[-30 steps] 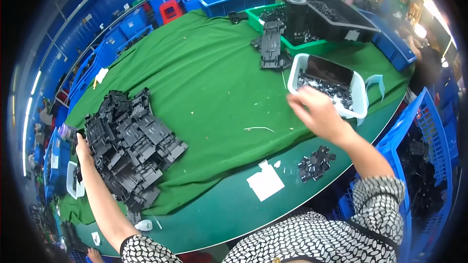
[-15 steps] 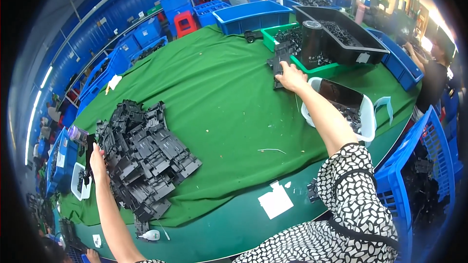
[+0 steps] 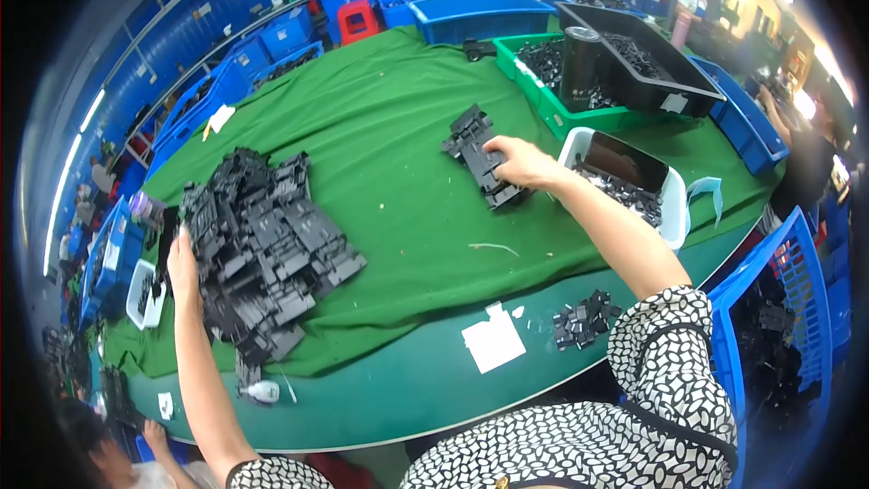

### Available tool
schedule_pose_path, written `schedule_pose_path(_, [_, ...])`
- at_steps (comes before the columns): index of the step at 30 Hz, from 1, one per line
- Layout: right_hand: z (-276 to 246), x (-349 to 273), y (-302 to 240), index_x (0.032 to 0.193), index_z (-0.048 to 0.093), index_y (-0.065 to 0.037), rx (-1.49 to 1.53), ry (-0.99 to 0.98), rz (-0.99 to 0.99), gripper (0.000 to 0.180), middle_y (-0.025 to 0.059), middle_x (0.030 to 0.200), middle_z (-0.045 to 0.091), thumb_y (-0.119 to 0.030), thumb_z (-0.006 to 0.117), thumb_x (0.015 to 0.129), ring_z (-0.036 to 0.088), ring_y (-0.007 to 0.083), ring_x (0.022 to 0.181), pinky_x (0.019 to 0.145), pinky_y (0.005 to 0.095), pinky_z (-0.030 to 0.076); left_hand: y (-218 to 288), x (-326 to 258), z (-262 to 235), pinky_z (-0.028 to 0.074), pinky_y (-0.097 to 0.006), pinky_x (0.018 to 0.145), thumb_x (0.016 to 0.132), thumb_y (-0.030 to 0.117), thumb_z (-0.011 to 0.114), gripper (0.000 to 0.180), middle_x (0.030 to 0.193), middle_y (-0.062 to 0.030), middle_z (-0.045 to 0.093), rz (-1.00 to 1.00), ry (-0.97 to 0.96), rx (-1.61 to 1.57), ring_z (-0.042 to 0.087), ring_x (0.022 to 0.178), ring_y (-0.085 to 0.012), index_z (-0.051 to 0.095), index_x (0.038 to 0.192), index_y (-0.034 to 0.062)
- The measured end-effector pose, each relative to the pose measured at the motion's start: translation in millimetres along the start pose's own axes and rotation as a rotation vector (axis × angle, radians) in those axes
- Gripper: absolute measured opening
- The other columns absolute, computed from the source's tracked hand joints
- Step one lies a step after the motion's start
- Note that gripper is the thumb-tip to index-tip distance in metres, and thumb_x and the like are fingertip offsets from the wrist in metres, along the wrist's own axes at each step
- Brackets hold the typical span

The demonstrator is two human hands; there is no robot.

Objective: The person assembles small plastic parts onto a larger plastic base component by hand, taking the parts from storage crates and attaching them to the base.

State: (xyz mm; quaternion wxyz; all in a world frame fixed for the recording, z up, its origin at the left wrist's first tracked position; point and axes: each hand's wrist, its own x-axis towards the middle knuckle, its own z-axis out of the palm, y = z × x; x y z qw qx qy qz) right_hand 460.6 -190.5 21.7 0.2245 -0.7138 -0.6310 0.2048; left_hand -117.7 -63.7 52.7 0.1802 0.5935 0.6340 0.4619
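Note:
My right hand (image 3: pixel 523 163) grips the near half of a long black moulded plastic part (image 3: pixel 474 149), shaped like a toy vehicle chassis, over the green cloth (image 3: pixel 407 190). The thumb lies on its upper face; the fingers beneath are hidden. At the left, my left hand (image 3: pixel 183 270) stands against the left edge of a large pile of similar black plastic parts (image 3: pixel 272 244). Its fingers are mostly hidden, beside a dark upright thing (image 3: pixel 168 237) I cannot make out.
Back right, a black bin (image 3: pixel 674 91) and a dark cylinder (image 3: pixel 579 68) stand by a green tray (image 3: pixel 579 118). A white tub (image 3: pixel 673 213) holds small parts. Loose black pieces (image 3: pixel 586 321) and white paper (image 3: pixel 493 342) lie nearer. A blue crate (image 3: pixel 724 353) flanks my right side.
My right hand has brought the black part left and nearer, away from the green tray. The whole view has shifted a little. My left hand stays beside the pile.

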Motion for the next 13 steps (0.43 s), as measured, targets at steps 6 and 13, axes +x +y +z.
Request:
schedule_pose_path(6, [-9.8,-57.0,-26.9,0.131,0.046,-0.008,0.779,-0.026,-0.107,0.054,0.0068,0.094,0.062,0.006,0.055,0.079,0.059,0.0116,0.087,0.074,0.0255,0.048,58.0,-55.6,-9.9,0.036,-0.03,0.098,0.097,0.034,0.05,0.045,0.123,-0.0092,0.058,0.212,0.178,-0.274,0.051,0.114,-0.0176,0.055,0.125,-0.0002])
schedule_pose_path(13, [4.4,-126.4,-62.0,0.137,0.035,-0.007,1.118,-0.224,-0.192,0.061,0.0055,0.101,0.063,0.004,0.061,0.083,0.061,0.0116,0.092,0.084,0.0267,0.05,133.5,-205.5,42.7,0.046,-0.035,0.088,0.097,0.027,0.049,0.037,0.116,-0.0109,0.061,0.041,-0.438,-0.807,0.059,0.104,-0.0196,0.053,0.123,0.0003])
